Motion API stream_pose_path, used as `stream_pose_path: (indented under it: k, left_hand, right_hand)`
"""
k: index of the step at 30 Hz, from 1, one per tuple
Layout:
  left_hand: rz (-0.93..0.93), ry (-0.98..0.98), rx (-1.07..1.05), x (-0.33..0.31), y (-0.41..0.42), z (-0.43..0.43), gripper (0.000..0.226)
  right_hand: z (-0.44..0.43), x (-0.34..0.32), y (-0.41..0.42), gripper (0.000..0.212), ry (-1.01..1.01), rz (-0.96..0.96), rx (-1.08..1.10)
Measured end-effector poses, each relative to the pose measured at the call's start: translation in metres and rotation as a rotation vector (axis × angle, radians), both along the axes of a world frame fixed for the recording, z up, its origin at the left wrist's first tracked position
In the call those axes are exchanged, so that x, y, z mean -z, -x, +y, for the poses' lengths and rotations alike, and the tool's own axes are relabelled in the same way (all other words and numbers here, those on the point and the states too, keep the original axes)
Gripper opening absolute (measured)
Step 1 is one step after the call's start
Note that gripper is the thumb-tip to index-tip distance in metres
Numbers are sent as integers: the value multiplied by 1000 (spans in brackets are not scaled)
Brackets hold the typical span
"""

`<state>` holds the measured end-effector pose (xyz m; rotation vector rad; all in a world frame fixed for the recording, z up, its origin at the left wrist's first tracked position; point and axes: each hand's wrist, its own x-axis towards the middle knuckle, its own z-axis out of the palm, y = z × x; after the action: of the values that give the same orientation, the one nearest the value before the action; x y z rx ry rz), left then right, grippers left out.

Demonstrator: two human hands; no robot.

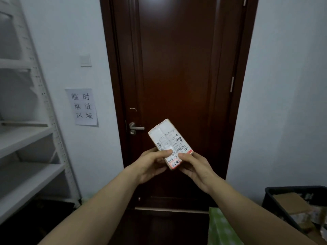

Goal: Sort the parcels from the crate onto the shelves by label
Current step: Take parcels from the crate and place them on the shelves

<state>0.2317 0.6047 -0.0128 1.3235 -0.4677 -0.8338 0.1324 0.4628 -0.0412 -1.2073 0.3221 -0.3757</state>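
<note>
A small cardboard parcel (168, 138) is held up in front of a dark wooden door (177, 68), just below the middle of the view, toward six o'clock. Its labelled face is turned to the camera, and it is tilted so that its far end leans toward eleven o'clock. The near end is pinched by both hands. The left hand (150, 167) closes on it from eight o'clock, with the thumb laid across the printed label and the fingers curled beneath. The right hand (196, 171) grips it from four o'clock, with the thumb on the near edge. A red-bordered sticker (174, 163) marked "3-1" is seen at the parcel's near corner, between the two thumbs. White shelves (26, 138) are seen at nine o'clock of the view. A dark crate (270, 197) holding boxes (290, 202) is seen at four o'clock, well apart from the hands. A paper sign (84, 106) is stuck to the wall beside the door.
</note>
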Motion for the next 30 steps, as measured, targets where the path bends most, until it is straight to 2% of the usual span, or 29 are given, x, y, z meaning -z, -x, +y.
stream_pose_path:
  k: [1,3,4,5,7,8,9,11,13,17,19,21,22,24,26,30]
  left_hand:
    - [-14,4,-53,-1,-7,6,68]
    - [-35,23,-228,-4,-19,17,110]
    - [-108,-15,-323,-9,-24,23,130]
    - [-240,-85,-405,-15,-29,29,139]
    - [-578,-275,-465,-28,-32,41,128]
    - [-716,-346,-391,-33,-35,47,121]
    - [-746,-401,-242,-38,-39,52,116]
    - [-671,-520,85,-43,-38,61,114]
    - [-642,-575,208,-39,-39,66,119]
    - [-602,-546,200,-32,-41,79,127]
    - [-585,-500,194,-32,-39,86,108]
    - [-538,-408,150,-34,-35,92,75]
    - [-510,-361,118,-35,-32,94,66]
    - [-459,-289,48,-34,-30,96,62]
    - [-418,-245,-27,-30,-29,98,56]
    - [-409,-208,-98,-29,-25,102,40]
  right_hand:
    - [4,-2,-6,43,5,-3,-6]
    - [11,-9,-16,53,68,40,-31]
    - [12,-13,-21,68,127,89,-36]
    - [12,-17,-24,83,199,132,-48]
    - [15,-29,-29,101,353,193,-90]
    - [17,-37,-30,107,438,211,-125]
    - [19,-43,-32,110,518,213,-163]
    - [27,-56,-35,107,613,179,-218]
    - [34,-67,-37,103,660,127,-229]
    - [45,-73,-40,103,667,63,-260]
    - [50,-72,-40,106,620,24,-230]
    - [52,-70,-40,116,480,-15,-196]
    - [54,-66,-40,125,404,-21,-198]
    - [60,-58,-40,136,342,12,-242]
    - [66,-48,-41,130,349,59,-306]
    - [74,-43,-43,91,399,22,-354]
